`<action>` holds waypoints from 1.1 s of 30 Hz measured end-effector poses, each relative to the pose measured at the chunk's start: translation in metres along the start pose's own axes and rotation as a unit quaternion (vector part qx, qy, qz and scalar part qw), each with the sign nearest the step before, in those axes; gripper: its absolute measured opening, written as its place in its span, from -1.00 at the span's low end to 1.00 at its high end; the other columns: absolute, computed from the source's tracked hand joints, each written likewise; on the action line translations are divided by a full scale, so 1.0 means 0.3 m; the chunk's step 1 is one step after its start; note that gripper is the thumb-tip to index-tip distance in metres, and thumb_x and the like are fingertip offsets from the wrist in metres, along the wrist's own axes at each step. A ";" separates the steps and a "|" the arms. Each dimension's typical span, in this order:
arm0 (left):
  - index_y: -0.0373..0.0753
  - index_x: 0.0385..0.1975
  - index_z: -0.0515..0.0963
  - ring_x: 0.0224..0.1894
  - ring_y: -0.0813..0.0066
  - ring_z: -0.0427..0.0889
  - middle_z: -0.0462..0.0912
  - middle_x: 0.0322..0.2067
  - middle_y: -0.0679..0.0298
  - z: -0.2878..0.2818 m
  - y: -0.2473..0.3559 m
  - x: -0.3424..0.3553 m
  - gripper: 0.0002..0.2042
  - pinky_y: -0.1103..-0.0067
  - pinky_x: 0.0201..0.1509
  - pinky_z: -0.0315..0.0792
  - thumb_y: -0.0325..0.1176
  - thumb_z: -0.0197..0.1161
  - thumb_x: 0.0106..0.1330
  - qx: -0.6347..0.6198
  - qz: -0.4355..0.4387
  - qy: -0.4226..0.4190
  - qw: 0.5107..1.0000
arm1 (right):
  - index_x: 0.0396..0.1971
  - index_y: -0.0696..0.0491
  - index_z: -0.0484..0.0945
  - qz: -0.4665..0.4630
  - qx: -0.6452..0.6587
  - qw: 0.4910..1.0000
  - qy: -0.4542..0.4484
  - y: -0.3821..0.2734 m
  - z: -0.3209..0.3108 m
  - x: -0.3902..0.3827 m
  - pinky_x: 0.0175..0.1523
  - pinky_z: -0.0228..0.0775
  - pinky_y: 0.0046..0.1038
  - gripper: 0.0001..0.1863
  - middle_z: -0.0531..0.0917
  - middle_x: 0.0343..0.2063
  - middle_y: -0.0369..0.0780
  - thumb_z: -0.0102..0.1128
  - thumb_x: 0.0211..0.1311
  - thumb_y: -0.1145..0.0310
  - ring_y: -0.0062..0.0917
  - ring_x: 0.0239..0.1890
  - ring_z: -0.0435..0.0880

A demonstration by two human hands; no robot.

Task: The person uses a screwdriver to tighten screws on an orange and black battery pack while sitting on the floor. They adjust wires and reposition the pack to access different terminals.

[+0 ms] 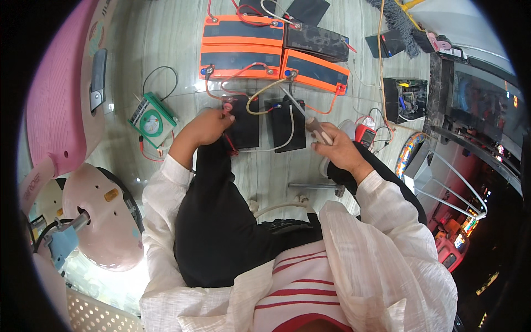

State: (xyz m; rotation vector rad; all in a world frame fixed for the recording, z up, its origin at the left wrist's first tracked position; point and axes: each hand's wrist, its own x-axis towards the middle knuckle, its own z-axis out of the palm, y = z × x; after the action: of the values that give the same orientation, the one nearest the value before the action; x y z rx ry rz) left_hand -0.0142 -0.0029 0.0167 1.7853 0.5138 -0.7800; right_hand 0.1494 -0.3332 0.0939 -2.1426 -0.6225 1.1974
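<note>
My left hand [207, 127] is closed in a pinch on a red wire end [228, 107] at the near-left black battery [245, 124]. My right hand [343, 149] grips a screwdriver [319, 133] by its brownish handle; the metal shaft slants up and left, its tip near a yellowish wire [255, 110]. Below the shaft stands a second black battery [285, 130] with a white wire across it. Beyond them sit several orange-cased batteries [240, 58] linked by red wires, and a dusty black battery [318, 41] beside them.
On the left lies a green meter [152, 123] with leads; a red multimeter [364, 135] is by my right knee. A black tray of tools [406, 99] stands further right. A pink scooter body [61, 88] and wheel cover [102, 216] edge the left side.
</note>
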 end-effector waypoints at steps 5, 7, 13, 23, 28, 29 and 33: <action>-0.30 -0.26 0.54 -0.44 0.55 0.51 0.55 -0.41 0.32 -0.008 0.090 -0.032 -0.70 0.55 -0.32 0.45 -0.19 -0.01 0.55 -0.133 0.054 -0.047 0.988 | -0.02 0.16 0.54 0.036 -0.040 0.997 0.060 -0.195 -0.104 0.002 -0.17 0.44 -0.48 -0.59 0.65 -0.37 -0.16 0.33 0.25 0.23 -0.53 -0.35 0.60; -0.23 -0.26 0.47 -0.48 0.60 0.40 0.43 -0.48 0.39 0.023 0.148 -0.039 -0.75 0.57 -0.37 0.40 -0.18 -0.01 0.55 -0.346 0.033 -0.073 0.935 | -0.02 0.15 0.53 0.043 -0.073 0.993 0.082 -0.283 -0.139 0.005 -0.24 0.45 -0.47 -0.58 0.68 -0.39 -0.07 0.33 0.25 0.19 -0.51 -0.42 0.61; -0.18 -0.24 0.40 -0.52 0.67 0.20 0.24 -0.51 0.45 0.078 0.187 0.033 -0.78 0.64 -0.45 0.24 -0.17 -0.01 0.56 -0.624 0.055 -0.078 0.775 | -0.03 0.15 0.55 -0.018 -0.114 0.989 0.095 -0.453 -0.188 0.012 -0.25 0.49 -0.41 -0.65 0.68 -0.39 -0.05 0.31 0.25 0.31 -0.39 -0.41 0.66; -0.29 -0.17 0.46 -0.54 0.72 0.15 0.24 -0.51 0.47 0.095 0.193 0.118 -0.73 0.72 -0.49 0.17 -0.18 -0.01 0.57 -0.593 0.060 0.034 0.802 | 0.04 0.20 0.60 -0.089 -0.211 0.969 0.096 -0.554 -0.172 0.059 -0.18 0.51 -0.55 -0.64 0.74 -0.24 -0.08 0.32 0.27 0.41 -0.66 -0.32 0.64; -0.30 -0.17 0.46 -0.57 0.75 0.12 0.22 -0.53 0.50 0.101 0.183 0.130 -0.70 0.74 -0.54 0.12 -0.14 0.04 0.55 -0.593 0.062 0.046 0.801 | 0.03 0.20 0.60 -0.087 -0.225 0.965 0.098 -0.573 -0.163 0.074 -0.15 0.53 -0.50 -0.64 0.74 -0.21 -0.02 0.32 0.26 0.40 -0.56 -0.28 0.71; -0.30 -0.17 0.46 -0.57 0.76 0.12 0.22 -0.53 0.50 0.101 0.184 0.130 -0.71 0.74 -0.55 0.12 -0.14 0.06 0.55 -0.589 0.059 0.050 0.804 | 0.03 0.20 0.60 -0.091 -0.228 0.964 0.098 -0.575 -0.163 0.074 -0.15 0.53 -0.50 -0.64 0.74 -0.21 -0.02 0.32 0.25 0.40 -0.55 -0.29 0.71; -0.29 -0.17 0.46 -0.58 0.77 0.13 0.22 -0.53 0.50 0.101 0.190 0.130 -0.70 0.74 -0.57 0.10 -0.13 0.08 0.53 -0.578 0.047 0.067 0.812 | 0.02 0.21 0.60 -0.088 -0.238 0.963 0.089 -0.595 -0.160 0.070 -0.17 0.52 -0.50 -0.64 0.74 -0.23 -0.01 0.32 0.25 0.40 -0.55 -0.31 0.70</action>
State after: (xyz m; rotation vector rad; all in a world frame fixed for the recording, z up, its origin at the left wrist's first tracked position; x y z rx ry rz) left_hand 0.0433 -0.0517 0.0196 0.6945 0.7642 -0.1388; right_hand 0.1819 -0.2060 0.2256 -2.4843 -1.0793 0.8014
